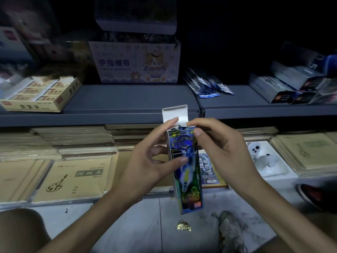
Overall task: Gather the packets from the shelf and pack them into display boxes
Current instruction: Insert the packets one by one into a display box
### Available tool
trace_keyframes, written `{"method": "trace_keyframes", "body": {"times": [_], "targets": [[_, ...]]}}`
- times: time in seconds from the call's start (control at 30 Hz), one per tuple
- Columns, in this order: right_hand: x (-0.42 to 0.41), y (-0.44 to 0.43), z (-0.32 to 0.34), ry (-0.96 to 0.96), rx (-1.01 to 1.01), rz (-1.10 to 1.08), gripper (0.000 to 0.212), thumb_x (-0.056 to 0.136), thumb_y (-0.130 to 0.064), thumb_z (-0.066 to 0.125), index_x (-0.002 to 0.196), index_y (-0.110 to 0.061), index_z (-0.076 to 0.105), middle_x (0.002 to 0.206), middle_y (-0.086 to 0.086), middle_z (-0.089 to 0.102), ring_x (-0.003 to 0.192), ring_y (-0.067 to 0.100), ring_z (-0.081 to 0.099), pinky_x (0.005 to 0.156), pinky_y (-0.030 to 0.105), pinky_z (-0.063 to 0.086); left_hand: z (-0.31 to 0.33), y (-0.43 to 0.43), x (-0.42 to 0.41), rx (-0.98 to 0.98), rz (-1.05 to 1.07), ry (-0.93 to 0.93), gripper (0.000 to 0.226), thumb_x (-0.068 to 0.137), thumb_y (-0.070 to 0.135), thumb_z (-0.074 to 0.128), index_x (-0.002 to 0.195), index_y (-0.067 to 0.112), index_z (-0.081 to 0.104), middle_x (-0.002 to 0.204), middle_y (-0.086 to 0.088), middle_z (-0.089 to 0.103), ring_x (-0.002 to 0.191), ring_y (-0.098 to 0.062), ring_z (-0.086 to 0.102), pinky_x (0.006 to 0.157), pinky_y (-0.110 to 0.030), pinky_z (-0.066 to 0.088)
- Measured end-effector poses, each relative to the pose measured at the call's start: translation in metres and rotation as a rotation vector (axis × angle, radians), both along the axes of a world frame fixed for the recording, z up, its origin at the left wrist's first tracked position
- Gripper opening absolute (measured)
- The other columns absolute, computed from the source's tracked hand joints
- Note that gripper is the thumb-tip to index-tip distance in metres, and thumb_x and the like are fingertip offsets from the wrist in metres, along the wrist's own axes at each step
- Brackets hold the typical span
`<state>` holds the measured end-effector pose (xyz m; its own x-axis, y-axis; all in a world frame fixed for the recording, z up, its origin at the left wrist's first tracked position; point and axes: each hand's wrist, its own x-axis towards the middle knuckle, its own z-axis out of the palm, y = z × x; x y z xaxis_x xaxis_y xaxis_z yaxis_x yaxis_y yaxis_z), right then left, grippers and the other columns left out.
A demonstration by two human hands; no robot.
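A tall narrow display box [187,181] with shiny blue-green print stands upright in front of me, its white top flap [174,112] folded open. My left hand [155,157] grips the box from the left, thumb across its front and a finger at the flap. My right hand [218,143] pinches the box's upper right corner at the opening. Several dark blue packets [207,84] lie fanned on the grey shelf [127,99] behind, to the right of centre.
A finger-bandage carton [135,63] stands at the shelf's back, a yellow eraser box [42,94] at left, grey-blue boxes [291,84] at right. Below lie stacks of brown sketchbooks [73,178]. A gold wrapper [183,225] lies on the tiled floor.
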<state>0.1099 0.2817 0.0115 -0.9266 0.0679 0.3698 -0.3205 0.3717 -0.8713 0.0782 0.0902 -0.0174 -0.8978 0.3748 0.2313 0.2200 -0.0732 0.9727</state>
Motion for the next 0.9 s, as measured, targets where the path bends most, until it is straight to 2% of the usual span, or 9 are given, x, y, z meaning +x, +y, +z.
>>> {"method": "trace_keyframes", "body": {"times": [0.1,0.23,0.37,0.47,0.57,0.63,0.73,0.8,0.9], "targets": [[-0.002,0.006,0.001,-0.052,-0.025,0.043,0.018,0.102,-0.008,0.063,0.111,-0.017,0.076,0.103,-0.002,0.078,0.097,0.021,0.074,0.086,0.040,0.059,-0.002,0.000,-0.002,0.001,-0.044,-0.028,0.071,0.075,0.013,0.086,0.137,0.037,0.060,0.125,-0.003,0.068,0.103,-0.036,0.072,0.071,-0.066,0.059],[-0.001,0.013,0.006,-0.113,-0.026,0.083,0.017,0.099,-0.006,0.065,0.108,-0.014,0.078,0.099,-0.004,0.079,0.094,0.018,0.076,0.079,0.030,0.060,-0.004,0.002,-0.003,0.002,-0.089,-0.048,0.061,0.076,0.008,0.086,0.130,0.025,0.063,0.123,-0.001,0.069,0.105,-0.036,0.071,0.080,-0.061,0.061],[0.000,0.014,0.007,-0.140,-0.050,0.043,0.012,0.098,-0.011,0.068,0.107,-0.018,0.072,0.098,-0.001,0.078,0.094,0.018,0.075,0.087,0.035,0.060,-0.005,0.003,-0.003,-0.005,-0.108,-0.049,0.058,0.079,0.005,0.084,0.130,0.022,0.063,0.123,-0.003,0.069,0.107,-0.030,0.072,0.086,-0.057,0.061],[-0.002,0.007,0.006,-0.179,-0.154,-0.006,0.020,0.101,-0.025,0.065,0.121,-0.026,0.061,0.098,-0.001,0.077,0.095,0.014,0.073,0.091,0.040,0.058,-0.004,0.007,-0.002,-0.013,-0.133,-0.048,0.057,0.081,0.007,0.083,0.132,0.022,0.061,0.125,-0.001,0.068,0.110,-0.030,0.071,0.086,-0.053,0.062],[-0.006,0.001,0.008,-0.252,-0.250,-0.007,0.035,0.102,-0.034,0.060,0.136,-0.036,0.062,0.095,-0.022,0.076,0.101,-0.004,0.069,0.094,0.027,0.050,-0.004,0.011,0.001,-0.032,-0.155,-0.062,0.057,0.081,0.012,0.084,0.131,0.026,0.062,0.127,0.004,0.067,0.109,-0.026,0.072,0.082,-0.048,0.064],[-0.008,-0.003,0.009,-0.287,-0.356,-0.010,0.025,0.101,-0.036,0.062,0.123,-0.031,0.073,0.105,-0.018,0.077,0.106,0.002,0.070,0.095,0.031,0.052,-0.003,0.013,0.002,-0.041,-0.157,-0.078,0.057,0.080,0.016,0.085,0.130,0.031,0.063,0.127,0.005,0.067,0.106,-0.025,0.073,0.080,-0.047,0.064],[-0.007,-0.008,0.005,-0.281,-0.492,-0.035,0.020,0.097,-0.030,0.068,0.098,-0.012,0.076,0.095,0.006,0.076,0.088,0.018,0.070,0.080,0.034,0.056,-0.004,0.016,0.001,-0.016,-0.142,-0.096,0.057,0.080,0.013,0.085,0.130,0.030,0.063,0.126,-0.002,0.067,0.104,-0.028,0.074,0.083,-0.053,0.063],[-0.007,-0.010,0.003,-0.270,-0.513,-0.054,0.014,0.094,-0.023,0.072,0.094,-0.009,0.074,0.087,0.009,0.072,0.082,0.019,0.067,0.077,0.033,0.055,-0.004,0.018,0.002,-0.001,-0.118,-0.095,0.057,0.079,0.012,0.086,0.128,0.031,0.064,0.123,-0.007,0.067,0.101,-0.028,0.074,0.082,-0.054,0.063],[-0.008,-0.010,0.002,-0.272,-0.520,-0.056,0.008,0.093,-0.017,0.072,0.096,-0.010,0.075,0.088,0.009,0.072,0.082,0.018,0.067,0.079,0.032,0.055,-0.006,0.020,0.006,0.020,-0.081,-0.091,0.062,0.076,0.013,0.087,0.128,0.037,0.064,0.120,-0.003,0.070,0.097,-0.026,0.075,0.080,-0.049,0.064]]}}
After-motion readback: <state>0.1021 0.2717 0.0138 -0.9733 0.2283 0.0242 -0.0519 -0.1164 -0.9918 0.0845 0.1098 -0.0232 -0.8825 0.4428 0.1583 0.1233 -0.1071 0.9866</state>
